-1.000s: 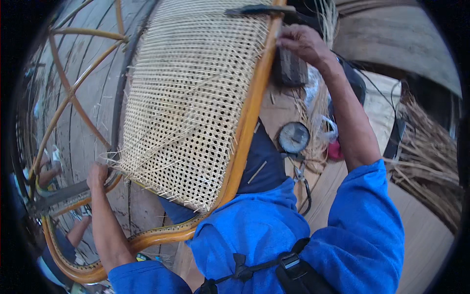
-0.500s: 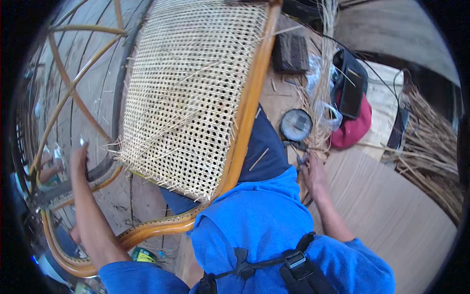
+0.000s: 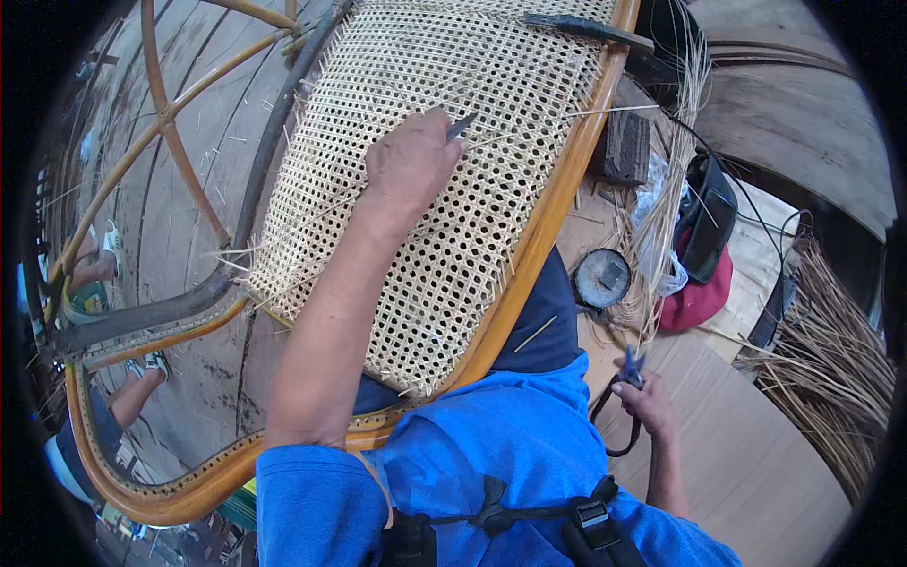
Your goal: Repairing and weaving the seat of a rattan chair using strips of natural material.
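A chair panel of woven cane (image 3: 444, 236) slopes across my lap, set in a varnished wooden frame (image 3: 534, 255). My left hand (image 3: 408, 165) rests over the middle of the weave, fingers closed on a small tool with a pointed dark metal blade (image 3: 461, 127); its handle is hidden in the hand. Off to the right, my right hand (image 3: 650, 402) grips a pair of pliers (image 3: 631, 364) with bluish jaws and dark curved handles, held over the board. Loose cane ends stick out along the panel's edges.
A dark flat tool (image 3: 586, 30) lies across the panel's top. Right of my legs are a round dish (image 3: 602, 278), a dark block (image 3: 622, 146), a red cloth (image 3: 697, 298), a hanging cane bundle (image 3: 682, 123) and heaped strips (image 3: 822, 340). Another person's legs (image 3: 118, 416) show at far left.
My left hand has come from beside the panel at the left onto the weave, with the pointed tool showing. My right hand has drawn nearer to me and raised the pliers; the view has shifted.
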Tool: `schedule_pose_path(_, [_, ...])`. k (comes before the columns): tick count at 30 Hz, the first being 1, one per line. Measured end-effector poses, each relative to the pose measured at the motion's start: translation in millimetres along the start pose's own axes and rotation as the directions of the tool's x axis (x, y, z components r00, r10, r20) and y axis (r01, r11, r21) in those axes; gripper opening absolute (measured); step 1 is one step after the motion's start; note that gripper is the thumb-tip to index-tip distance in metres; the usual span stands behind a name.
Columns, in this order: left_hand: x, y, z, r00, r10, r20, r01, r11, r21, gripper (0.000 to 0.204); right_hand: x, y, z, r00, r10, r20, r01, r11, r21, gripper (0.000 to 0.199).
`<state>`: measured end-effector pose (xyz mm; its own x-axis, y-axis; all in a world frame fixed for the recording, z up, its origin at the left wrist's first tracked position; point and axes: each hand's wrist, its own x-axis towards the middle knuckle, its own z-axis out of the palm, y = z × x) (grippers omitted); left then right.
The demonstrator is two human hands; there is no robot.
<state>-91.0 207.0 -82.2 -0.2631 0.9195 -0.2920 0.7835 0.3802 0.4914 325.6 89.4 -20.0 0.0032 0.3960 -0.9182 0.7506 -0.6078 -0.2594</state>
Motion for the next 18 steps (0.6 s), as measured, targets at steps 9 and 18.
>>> schedule_pose_path(9, [13,2,-9,0.981,-0.021,0.195,0.061,0.977,-0.204,0.034,11,10,11,0.981,-0.064,-0.184,0.039,0.99,-0.136,0.041])
schedule_pose_path(18, [11,-13,-8,0.965,-0.104,0.24,0.164,0.955,-0.247,0.039,14,-123,-32,0.708,-0.569,-0.418,0.414,0.814,-0.408,0.024])
